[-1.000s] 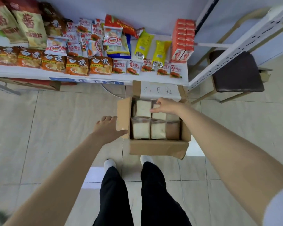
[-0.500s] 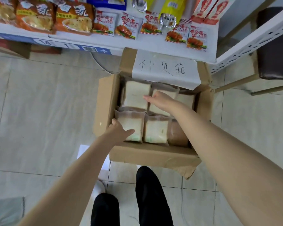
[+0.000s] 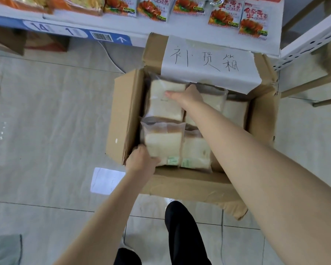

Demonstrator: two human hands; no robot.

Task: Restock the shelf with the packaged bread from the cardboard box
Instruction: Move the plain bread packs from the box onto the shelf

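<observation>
An open cardboard box (image 3: 122,119) stands on the floor tiles below the shelf (image 3: 180,33), with several clear-wrapped packs of sliced white bread inside. My left hand (image 3: 141,161) grips the near-left bread pack (image 3: 162,144) at its lower left corner. My right hand (image 3: 185,95) reaches across the box and closes on the far-left bread pack (image 3: 164,108), thumb lying over its top and fingers hidden behind it. Another pack (image 3: 197,150) lies beside the near-left one, and more sit under my right forearm.
The white shelf carries rows of orange snack packets (image 3: 253,22) along its front edge. The box's back flap bears a white paper label with handwriting (image 3: 204,60). A sheet of paper (image 3: 105,180) lies on the floor beside the box. Chair legs (image 3: 310,87) stand at right.
The view has dropped closer to the box. My left hand went from resting on the near-left pack to gripping its corner. My right hand shifted left onto the far-left pack.
</observation>
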